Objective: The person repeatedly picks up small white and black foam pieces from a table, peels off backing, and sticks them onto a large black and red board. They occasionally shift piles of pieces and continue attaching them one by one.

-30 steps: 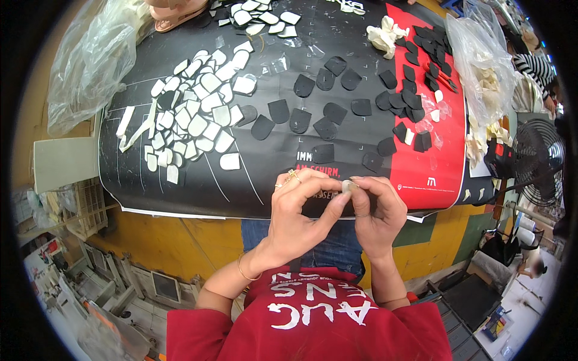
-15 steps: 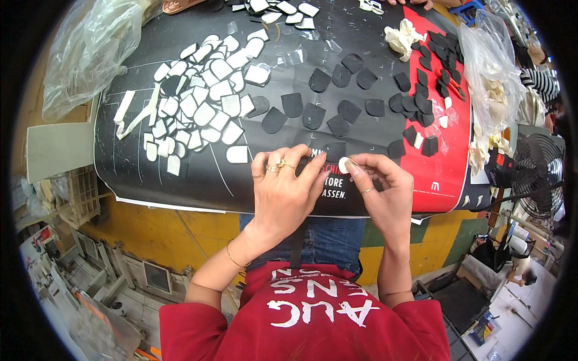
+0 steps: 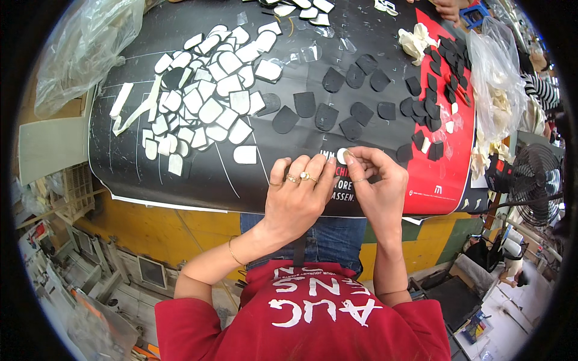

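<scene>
A small white piece with a rounded edge [image 3: 342, 156] shows between my fingertips above the black printed sheet [image 3: 283, 147]. My right hand [image 3: 380, 183] pinches it between thumb and fingers. Just left of it, my left hand [image 3: 303, 191] has its fingers bent and pressed together, their tips close to the piece; what they hold, if anything, is hidden. Beyond my hands lie several loose black arch-shaped pads [image 3: 326, 116]. To the left is a heap of white-faced arch-shaped pads with black edges [image 3: 229, 85].
More black pads [image 3: 428, 108] lie on the sheet's red part [image 3: 442, 174]. Pale strips [image 3: 143, 111] lie at left. Clear plastic bags [image 3: 87, 54] hang over the far left corner. Another person's hand [image 3: 447, 9] is at the far right. A fan [image 3: 536, 180] stands at right.
The view has shifted slightly, so the pads sit farther right in it. My hands have drawn closer together around the white piece, and the black pad behind the fingertips no longer shows.
</scene>
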